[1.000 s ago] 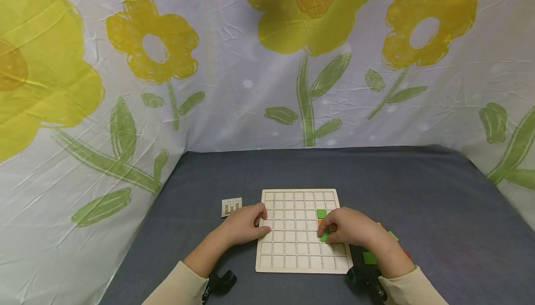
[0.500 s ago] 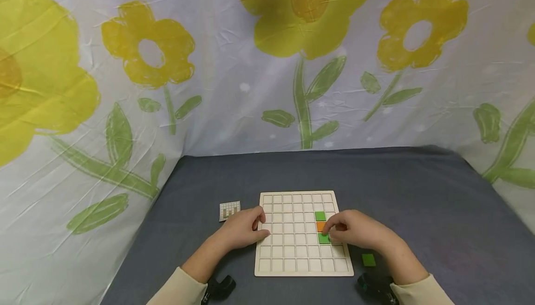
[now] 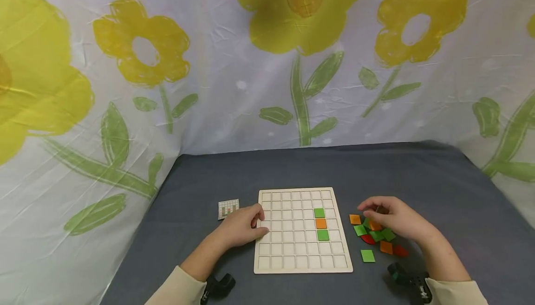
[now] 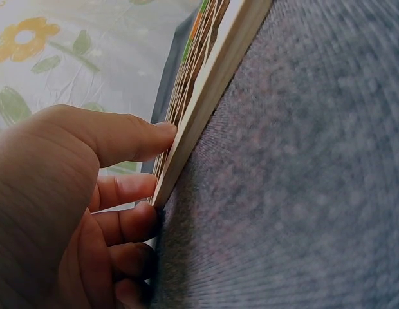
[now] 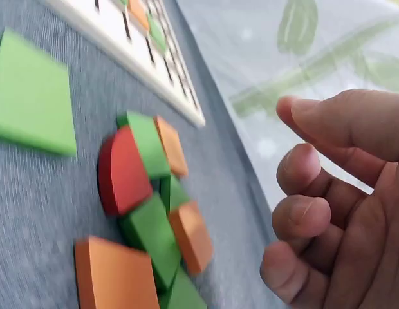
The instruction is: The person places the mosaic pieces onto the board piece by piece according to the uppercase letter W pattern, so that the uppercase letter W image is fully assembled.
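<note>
My left hand point(image 3: 244, 225) rests on the left edge of the pale wooden grid board point(image 3: 288, 249). In the left wrist view its thumb point(image 4: 138, 136) and bent fingers touch the rim from above. Over the pile of tiles right of the board hovers my right hand point(image 3: 394, 217), fingers loosely bent with nothing between them, as the right wrist view shows. A green tile point(image 3: 319, 212), an orange tile point(image 3: 321, 223) and another green tile point(image 3: 323, 235) fill a column of cells on the board. The loose pile mixes green tiles point(image 5: 148, 145), orange tiles point(image 5: 192, 237) and red rounded pieces point(image 5: 124, 170).
A small pattern card point(image 3: 228, 208) lies left of the board, partly behind the left hand. One green tile point(image 3: 368, 256) sits apart from the pile, nearer the front. Dark grey cloth point(image 3: 301, 168) covers the table, and a flowered curtain point(image 3: 225, 87) hangs behind.
My right hand has left the lower green tile in the board and moved right, over the loose tiles, uncovering the three set tiles. The left hand stays at the board's edge.
</note>
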Available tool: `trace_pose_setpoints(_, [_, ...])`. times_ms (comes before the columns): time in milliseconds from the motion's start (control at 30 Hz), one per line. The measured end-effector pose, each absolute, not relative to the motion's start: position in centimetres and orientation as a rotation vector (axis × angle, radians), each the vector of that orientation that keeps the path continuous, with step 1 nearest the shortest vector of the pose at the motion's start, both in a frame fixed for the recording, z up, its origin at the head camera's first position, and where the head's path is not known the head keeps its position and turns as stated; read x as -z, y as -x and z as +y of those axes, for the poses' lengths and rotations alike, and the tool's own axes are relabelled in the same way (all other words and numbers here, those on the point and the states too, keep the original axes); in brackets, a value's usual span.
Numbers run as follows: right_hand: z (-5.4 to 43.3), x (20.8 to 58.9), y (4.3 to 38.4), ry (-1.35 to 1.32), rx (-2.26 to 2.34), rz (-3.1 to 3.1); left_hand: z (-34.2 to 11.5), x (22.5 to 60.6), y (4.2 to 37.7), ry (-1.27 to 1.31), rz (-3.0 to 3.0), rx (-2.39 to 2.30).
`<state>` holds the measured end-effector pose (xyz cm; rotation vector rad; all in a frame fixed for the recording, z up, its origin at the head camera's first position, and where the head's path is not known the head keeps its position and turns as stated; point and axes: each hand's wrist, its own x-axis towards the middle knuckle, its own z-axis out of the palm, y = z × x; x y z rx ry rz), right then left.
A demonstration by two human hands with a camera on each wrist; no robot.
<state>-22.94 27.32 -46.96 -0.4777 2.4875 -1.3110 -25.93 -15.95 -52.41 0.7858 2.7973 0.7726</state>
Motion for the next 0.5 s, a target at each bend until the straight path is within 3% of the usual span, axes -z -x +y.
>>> trace_pose_setpoints(500, [31.2,47.7,23.0,0.361,1.14,2.411,-16.1,52.4,25.9,-0.813,2.803,-0.77])
